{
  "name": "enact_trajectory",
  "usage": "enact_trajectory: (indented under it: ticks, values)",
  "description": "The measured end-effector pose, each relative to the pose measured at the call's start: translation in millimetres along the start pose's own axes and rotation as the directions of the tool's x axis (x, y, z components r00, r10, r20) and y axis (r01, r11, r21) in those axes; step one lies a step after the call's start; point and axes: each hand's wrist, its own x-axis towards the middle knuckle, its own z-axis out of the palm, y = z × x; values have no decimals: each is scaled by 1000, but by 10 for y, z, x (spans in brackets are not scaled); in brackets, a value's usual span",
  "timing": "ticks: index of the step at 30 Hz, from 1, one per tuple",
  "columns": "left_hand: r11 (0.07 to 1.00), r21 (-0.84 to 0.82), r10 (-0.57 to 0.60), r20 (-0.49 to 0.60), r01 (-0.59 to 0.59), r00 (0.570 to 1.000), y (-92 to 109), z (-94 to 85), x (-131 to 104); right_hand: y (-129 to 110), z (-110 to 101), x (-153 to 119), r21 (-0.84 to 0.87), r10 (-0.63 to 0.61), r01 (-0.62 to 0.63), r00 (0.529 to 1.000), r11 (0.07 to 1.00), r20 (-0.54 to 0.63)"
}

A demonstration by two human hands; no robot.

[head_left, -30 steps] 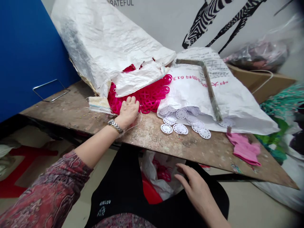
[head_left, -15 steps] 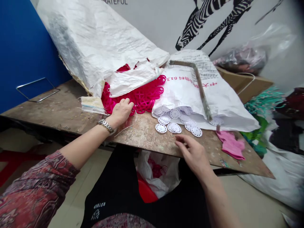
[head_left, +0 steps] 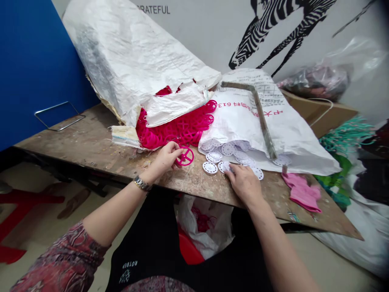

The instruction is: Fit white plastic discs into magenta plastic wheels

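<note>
My left hand pinches a pink spoked ring above the table's front part. Behind it, a heap of pink rings spills from the torn mouth of a large white sack. My right hand has its fingertips on a white slotted disc at the front of the disc pile; whether it grips the disc is hidden. More white discs lie at the mouth of a printed white sack.
An angled metal bar rests on the printed sack. A pink cloth lies on the wooden table at right, a wire stand at left. Below the table edge, a white bag holds pink pieces.
My left hand has come away from the pink heap towards me with one ring in it. My right hand has moved forward onto the white discs. The view has shifted slightly.
</note>
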Motion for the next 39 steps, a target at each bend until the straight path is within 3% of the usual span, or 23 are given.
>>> enact_trajectory:
  ticks: [3,6,9,11,13,15,17,20,23,28,30,32,34,36,37,38,39]
  values:
    - [978,-179,-91,82,104,992,-10,127,-145,33,11,-1,-23,5,-6,999,1000,-33]
    - [953,-271,-98,141,134,985,-47,233,-238,58,-41,2,-38,44,-47,996,998,-77]
    - [976,-219,2,88,17,996,-108,298,-291,72,-135,-2,86,141,-130,980,988,-138]
    - [987,-93,139,49,-134,989,-156,312,-318,66,-198,-15,287,272,-220,950,932,-154]
    - [944,65,320,44,-322,946,-200,308,-345,29,-257,-36,545,416,-299,903,783,-103]
    - [846,202,488,81,-494,869,-235,298,-374,-47,-316,-64,778,494,-328,869,536,27]
    - [743,278,596,137,-609,791,-254,295,-403,-161,-381,-101,909,482,-350,851,226,208]
    - [639,336,663,216,-692,717,-256,314,-447,-361,-473,-167,885,378,-433,801,-170,464]
    - [572,345,691,286,-744,664,-243,348,-489,-534,-515,-232,797,288,-503,751,-333,594]
    - [522,327,723,320,-787,612,-246,391,-544,-706,-488,-297,712,134,-574,733,-405,667]
    - [535,316,724,305,-783,618,-261,415,-567,-742,-476,-308,710,111,-570,742,-413,661]
    - [592,280,709,265,-756,653,-274,453,-598,-765,-467,-314,720,132,-554,747,-418,652]
    - [720,212,631,196,-661,750,-272,501,-639,-775,-453,-314,745,182,-526,753,-410,632]
    - [892,63,435,149,-447,888,-239,546,-688,-772,-431,-311,782,243,-485,765,-392,596]
    - [954,-48,299,177,-295,938,-209,562,-713,-765,-418,-309,802,274,-461,772,-381,573]
    - [977,-166,170,245,-131,954,-173,571,-737,-756,-404,-308,823,303,-436,780,-364,548]
    - [962,-270,71,337,24,939,-134,574,-758,-746,-391,-307,845,332,-414,788,-337,519]
